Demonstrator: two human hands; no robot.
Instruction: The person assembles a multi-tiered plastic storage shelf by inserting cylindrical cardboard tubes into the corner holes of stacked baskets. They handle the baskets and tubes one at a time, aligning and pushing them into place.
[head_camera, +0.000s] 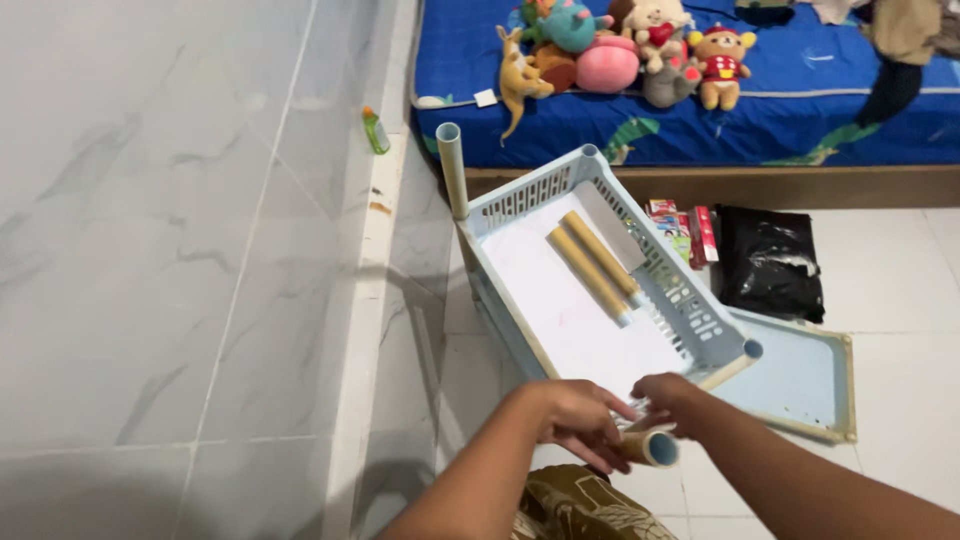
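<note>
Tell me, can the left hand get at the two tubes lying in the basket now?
Probably yes. The two tubes lie uncovered in the open basket, just beyond the left hand. Nothing stands between them, though that hand is now at the tube with the right hand.

Plush toys (620, 50) crowd a blue mattress (800, 110) — below, a black bag (770, 262) and a green bottle (376, 130).
</note>
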